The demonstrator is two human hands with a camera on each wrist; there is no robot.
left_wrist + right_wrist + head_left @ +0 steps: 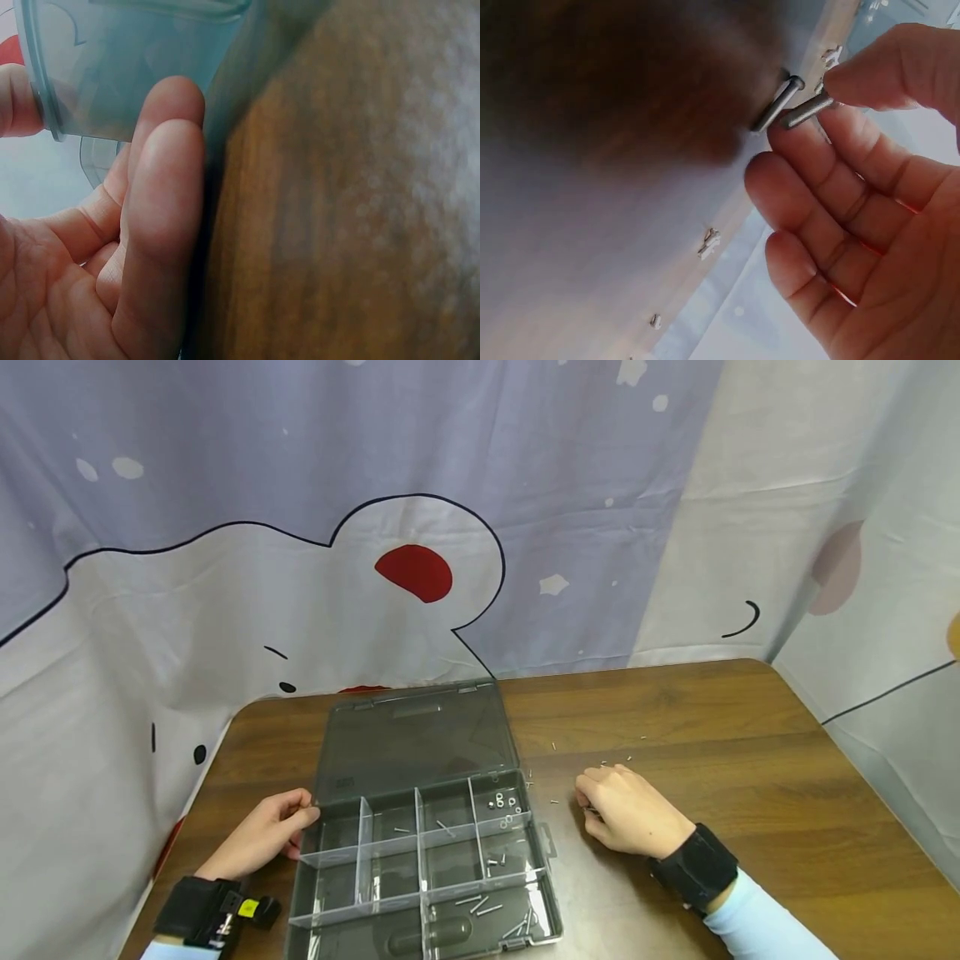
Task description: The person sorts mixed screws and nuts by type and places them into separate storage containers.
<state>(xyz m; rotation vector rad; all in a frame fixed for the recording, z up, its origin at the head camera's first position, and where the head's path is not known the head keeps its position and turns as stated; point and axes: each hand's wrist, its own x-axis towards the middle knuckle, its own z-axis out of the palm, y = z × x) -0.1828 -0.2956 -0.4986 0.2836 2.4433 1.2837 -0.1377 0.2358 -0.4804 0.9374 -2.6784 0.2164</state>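
A grey translucent compartment box (452, 864) stands with its lid (420, 739) laid back behind it. At its left side my left hand (258, 833) grips the wall, thumb (19, 105) at the rim and fingers (165, 187) along the outside. To the right of the box, my right hand (626, 810) is low over the table, pinching a small metal screw (808, 111) between thumb and fingertips. Close beside those fingertips shows another screw (781, 101). In the head view the back of the hand mostly hides the held screw.
Small nuts (501, 800) sit in the back right compartment. Several longer screws (517, 928) lie in the front right one, and a few short pieces (495, 862) between. Tiny screws (554, 801) are scattered on the wooden table (750, 760). A printed curtain (570, 527) hangs behind.
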